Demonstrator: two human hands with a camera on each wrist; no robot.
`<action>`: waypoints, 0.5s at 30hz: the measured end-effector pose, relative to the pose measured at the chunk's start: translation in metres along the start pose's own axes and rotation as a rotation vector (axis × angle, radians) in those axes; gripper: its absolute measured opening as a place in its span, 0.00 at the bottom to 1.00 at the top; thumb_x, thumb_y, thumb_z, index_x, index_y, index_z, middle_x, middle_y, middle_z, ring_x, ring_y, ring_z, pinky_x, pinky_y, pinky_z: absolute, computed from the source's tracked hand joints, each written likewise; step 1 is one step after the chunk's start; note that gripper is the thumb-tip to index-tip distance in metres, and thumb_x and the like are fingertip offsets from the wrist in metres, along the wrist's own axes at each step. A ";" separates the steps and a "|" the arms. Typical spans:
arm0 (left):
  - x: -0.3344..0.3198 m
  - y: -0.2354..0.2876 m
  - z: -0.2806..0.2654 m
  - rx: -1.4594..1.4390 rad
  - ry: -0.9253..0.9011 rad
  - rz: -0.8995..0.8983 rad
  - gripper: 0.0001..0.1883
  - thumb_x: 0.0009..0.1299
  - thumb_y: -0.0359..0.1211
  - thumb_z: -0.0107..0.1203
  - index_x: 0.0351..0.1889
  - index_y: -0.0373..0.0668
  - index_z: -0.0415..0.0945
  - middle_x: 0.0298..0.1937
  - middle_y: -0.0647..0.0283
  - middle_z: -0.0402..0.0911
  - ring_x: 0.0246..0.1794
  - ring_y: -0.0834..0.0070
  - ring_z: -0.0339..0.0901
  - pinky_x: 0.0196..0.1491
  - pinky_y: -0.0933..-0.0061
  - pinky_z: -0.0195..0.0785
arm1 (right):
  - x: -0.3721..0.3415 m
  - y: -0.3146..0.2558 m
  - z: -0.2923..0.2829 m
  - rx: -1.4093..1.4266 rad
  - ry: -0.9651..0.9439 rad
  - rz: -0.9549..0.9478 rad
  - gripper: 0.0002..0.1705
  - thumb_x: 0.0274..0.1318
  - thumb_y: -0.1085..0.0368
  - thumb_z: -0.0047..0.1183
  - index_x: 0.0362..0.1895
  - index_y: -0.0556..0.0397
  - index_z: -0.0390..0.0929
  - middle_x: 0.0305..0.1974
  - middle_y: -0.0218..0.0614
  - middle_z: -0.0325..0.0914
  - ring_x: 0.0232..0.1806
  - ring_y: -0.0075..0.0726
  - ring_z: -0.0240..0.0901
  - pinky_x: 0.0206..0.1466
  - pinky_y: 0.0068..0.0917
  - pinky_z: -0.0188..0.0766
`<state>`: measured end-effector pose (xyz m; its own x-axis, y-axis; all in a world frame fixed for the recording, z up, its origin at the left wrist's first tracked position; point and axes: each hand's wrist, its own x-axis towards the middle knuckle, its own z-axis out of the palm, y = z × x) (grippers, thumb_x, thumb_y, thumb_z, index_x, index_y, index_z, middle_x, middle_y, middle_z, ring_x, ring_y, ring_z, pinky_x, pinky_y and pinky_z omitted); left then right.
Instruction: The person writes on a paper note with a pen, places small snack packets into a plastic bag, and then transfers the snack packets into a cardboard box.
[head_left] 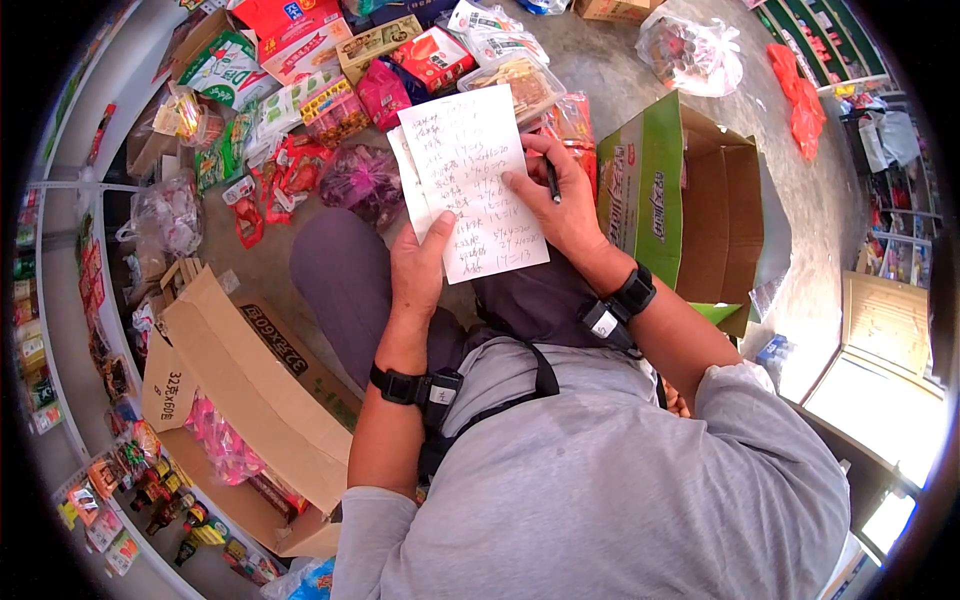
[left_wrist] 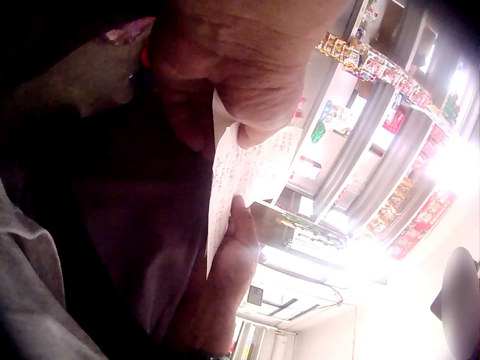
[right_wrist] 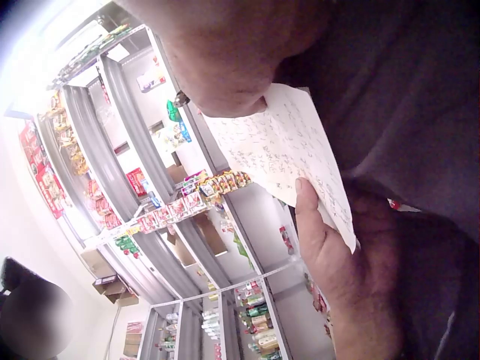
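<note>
Handwritten lines and sums cover a white sheet of paper (head_left: 480, 190), held above the lap in the head view. A second sheet (head_left: 405, 170) shows behind its left edge. My left hand (head_left: 415, 262) pinches the lower left side, thumb on the front. The right hand (head_left: 562, 205) grips the right edge with its thumb on the writing, and a dark pen (head_left: 553, 183) sticks out between its fingers. In the right wrist view the left thumb presses on the paper (right_wrist: 289, 154). Most fingers are hidden behind the sheets in the head view.
Packaged snacks and a red box (head_left: 435, 60) crowd the floor ahead. An open green carton (head_left: 655, 190) stands to the right, an open brown carton (head_left: 250, 370) to the left. Stocked shelves (head_left: 90, 270) line the side. A red plastic bag (head_left: 797, 100) lies at far right.
</note>
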<state>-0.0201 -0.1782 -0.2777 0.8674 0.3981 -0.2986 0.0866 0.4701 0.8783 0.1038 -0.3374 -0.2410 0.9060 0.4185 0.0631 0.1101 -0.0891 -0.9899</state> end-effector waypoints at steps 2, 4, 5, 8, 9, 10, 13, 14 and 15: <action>0.000 0.000 0.000 -0.004 -0.001 -0.002 0.17 0.76 0.32 0.54 0.60 0.34 0.75 0.52 0.58 0.84 0.46 0.74 0.82 0.49 0.73 0.77 | 0.000 -0.003 0.000 0.008 -0.006 0.008 0.23 0.59 0.73 0.60 0.59 0.58 0.72 0.39 0.33 0.83 0.39 0.21 0.78 0.44 0.23 0.76; 0.000 0.002 0.001 -0.008 0.000 -0.009 0.17 0.76 0.32 0.54 0.60 0.34 0.75 0.52 0.58 0.84 0.46 0.74 0.83 0.49 0.73 0.77 | -0.001 -0.004 0.000 0.013 -0.009 0.013 0.23 0.59 0.73 0.60 0.59 0.58 0.71 0.39 0.34 0.83 0.40 0.22 0.78 0.44 0.23 0.76; -0.001 0.002 0.002 -0.016 0.010 -0.011 0.16 0.76 0.32 0.55 0.59 0.34 0.76 0.51 0.59 0.84 0.45 0.76 0.82 0.48 0.75 0.76 | -0.001 -0.004 0.000 0.015 -0.010 0.015 0.23 0.59 0.73 0.60 0.59 0.58 0.71 0.39 0.34 0.83 0.40 0.22 0.78 0.44 0.23 0.76; -0.002 0.005 0.005 -0.030 0.035 -0.015 0.14 0.76 0.32 0.55 0.56 0.33 0.78 0.48 0.60 0.85 0.44 0.78 0.82 0.47 0.77 0.75 | -0.001 -0.004 0.000 0.025 -0.009 0.022 0.23 0.59 0.73 0.60 0.59 0.58 0.71 0.39 0.34 0.83 0.40 0.22 0.78 0.44 0.23 0.76; -0.002 0.005 0.006 -0.027 0.038 -0.015 0.14 0.76 0.32 0.55 0.56 0.33 0.78 0.48 0.60 0.85 0.44 0.78 0.82 0.47 0.77 0.75 | -0.001 -0.003 0.000 0.029 -0.009 0.024 0.23 0.59 0.73 0.60 0.59 0.58 0.71 0.39 0.34 0.83 0.40 0.22 0.78 0.44 0.23 0.76; -0.002 0.005 0.005 -0.024 0.042 -0.014 0.14 0.76 0.32 0.55 0.56 0.33 0.78 0.48 0.60 0.85 0.44 0.78 0.82 0.47 0.77 0.75 | -0.001 -0.002 0.000 0.030 -0.008 0.022 0.23 0.59 0.73 0.60 0.59 0.58 0.71 0.39 0.34 0.83 0.40 0.22 0.78 0.44 0.23 0.76; -0.002 0.005 0.006 -0.037 0.040 -0.010 0.14 0.76 0.31 0.56 0.56 0.33 0.78 0.48 0.60 0.85 0.44 0.78 0.82 0.46 0.77 0.75 | 0.000 0.000 0.000 0.036 -0.008 0.019 0.24 0.59 0.73 0.61 0.59 0.58 0.71 0.40 0.34 0.83 0.40 0.22 0.78 0.44 0.23 0.76; -0.002 0.005 0.006 -0.036 0.039 -0.013 0.15 0.76 0.32 0.56 0.56 0.33 0.78 0.48 0.60 0.85 0.44 0.78 0.82 0.46 0.77 0.75 | 0.000 0.000 0.000 0.041 -0.009 0.019 0.24 0.59 0.73 0.61 0.59 0.59 0.71 0.40 0.34 0.83 0.40 0.22 0.78 0.44 0.23 0.76; -0.002 0.006 0.006 -0.035 0.038 -0.015 0.15 0.76 0.32 0.56 0.56 0.33 0.78 0.48 0.60 0.85 0.44 0.78 0.82 0.46 0.77 0.75 | 0.000 0.000 0.000 0.046 -0.010 0.018 0.24 0.59 0.73 0.61 0.59 0.59 0.71 0.40 0.34 0.83 0.40 0.22 0.78 0.44 0.23 0.76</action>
<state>-0.0186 -0.1813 -0.2694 0.8468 0.4200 -0.3264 0.0817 0.5037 0.8600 0.1042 -0.3376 -0.2412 0.9035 0.4262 0.0440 0.0745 -0.0551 -0.9957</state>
